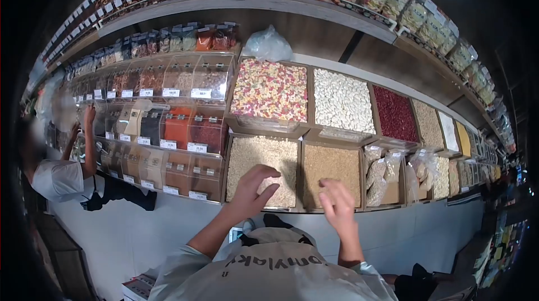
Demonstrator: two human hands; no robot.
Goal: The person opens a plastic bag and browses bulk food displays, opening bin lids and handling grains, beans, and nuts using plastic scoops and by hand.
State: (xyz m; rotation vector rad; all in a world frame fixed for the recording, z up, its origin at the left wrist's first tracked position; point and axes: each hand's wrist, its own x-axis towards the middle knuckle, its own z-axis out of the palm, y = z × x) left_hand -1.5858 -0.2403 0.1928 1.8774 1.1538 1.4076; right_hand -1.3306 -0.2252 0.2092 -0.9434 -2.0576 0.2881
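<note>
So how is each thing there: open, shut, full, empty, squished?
Person's bare left hand: empty, curved open
Person's bare right hand: empty, loosely open
Pale beige flakes: loose, uncovered
Fine tan grains: loose, uncovered
Small pink-and-yellow pieces: loose
White oval beans: loose
Dark red beans: loose
Bluish clear plastic bag: bulging, crumpled
Clear plastic bags of pale food: filled, wrinkled
Clear plastic hinged lids: nearest look shut

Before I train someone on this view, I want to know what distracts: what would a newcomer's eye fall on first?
Probably the pink, yellow and white pieces filling a back-row bin, with white beans and dark red beans to their right. Next, perhaps, the bare left hand in front of the pale flakes, and the right hand before the tan grain beside them.
</note>
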